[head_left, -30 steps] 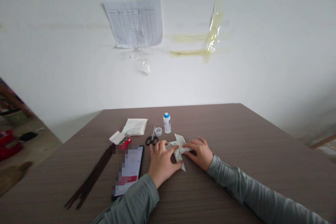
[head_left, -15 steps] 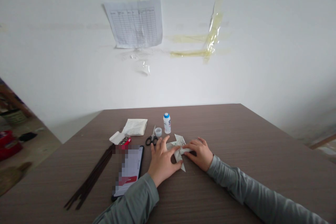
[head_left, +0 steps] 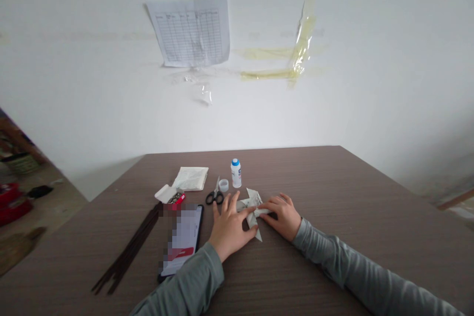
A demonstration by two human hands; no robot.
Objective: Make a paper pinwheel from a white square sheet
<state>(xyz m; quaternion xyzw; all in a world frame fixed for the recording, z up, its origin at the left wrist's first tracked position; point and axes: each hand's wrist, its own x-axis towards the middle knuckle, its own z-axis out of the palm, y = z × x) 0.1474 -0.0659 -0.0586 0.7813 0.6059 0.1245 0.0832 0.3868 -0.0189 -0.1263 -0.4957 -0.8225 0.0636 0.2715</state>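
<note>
A folded white paper shape [head_left: 253,203] with pointed tips lies on the brown table [head_left: 333,182] in front of me. My left hand [head_left: 228,227] rests flat on its left side, fingers spread and stretched out, the thumb against the paper's lower tip. My right hand [head_left: 282,215] lies on the paper's right side, fingers curled and pressing the fold down. Part of the paper is hidden under both hands.
Black-handled scissors [head_left: 215,194], a small clear cap [head_left: 223,185] and a white bottle with a blue top [head_left: 236,173] stand just beyond. A folded paper sheet [head_left: 191,178], an open red box [head_left: 171,195], a phone [head_left: 182,239] and dark thin sticks [head_left: 128,252] lie to the left.
My left hand's fingers have lifted from a curl and spread out flat. The right hand and the paper have barely moved.
</note>
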